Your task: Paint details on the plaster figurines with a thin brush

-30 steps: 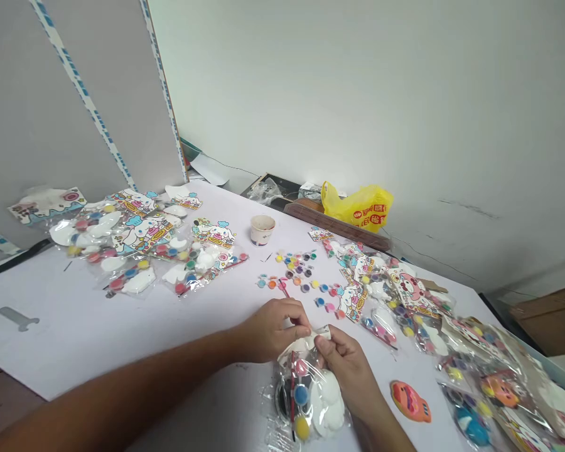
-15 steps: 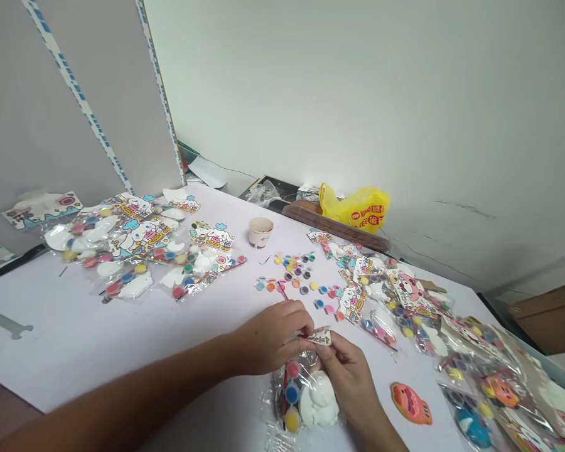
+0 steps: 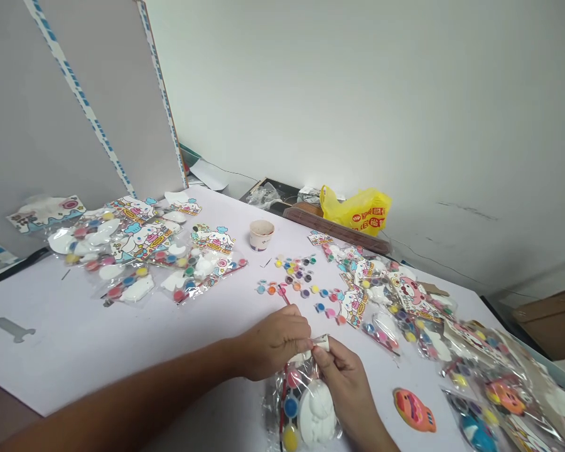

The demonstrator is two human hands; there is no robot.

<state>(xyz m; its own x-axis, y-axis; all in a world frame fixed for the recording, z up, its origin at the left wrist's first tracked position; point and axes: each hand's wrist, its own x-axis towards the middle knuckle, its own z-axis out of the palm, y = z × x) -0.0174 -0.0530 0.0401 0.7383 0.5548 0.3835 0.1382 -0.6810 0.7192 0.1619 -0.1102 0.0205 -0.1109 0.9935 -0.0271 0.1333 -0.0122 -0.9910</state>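
Note:
Both hands meet at the top of a clear plastic bag (image 3: 306,370) near the table's front edge. Inside it show a white plaster figure (image 3: 317,411), a strip of paint pots (image 3: 290,407) in red, blue and yellow, and a red brush (image 3: 283,408). My left hand (image 3: 280,342) has its fingers closed on the bag's top and its printed card. My right hand (image 3: 341,370) pinches the folded header card (image 3: 321,341) from the other side. A painted orange and pink figure (image 3: 414,411) lies to the right of my right hand.
Bagged paint kits are piled at the left (image 3: 141,242) and right (image 3: 414,292). Loose paint pots (image 3: 306,276) lie mid-table, behind them a paper cup (image 3: 262,235). A grey wrench-shaped piece (image 3: 14,329) rests at left; a yellow bag (image 3: 355,210) sits by the wall.
The header card is now folded smaller between my fingers, and its printed face shows less. The plaster figure in the bag sits more upright and flat to view.

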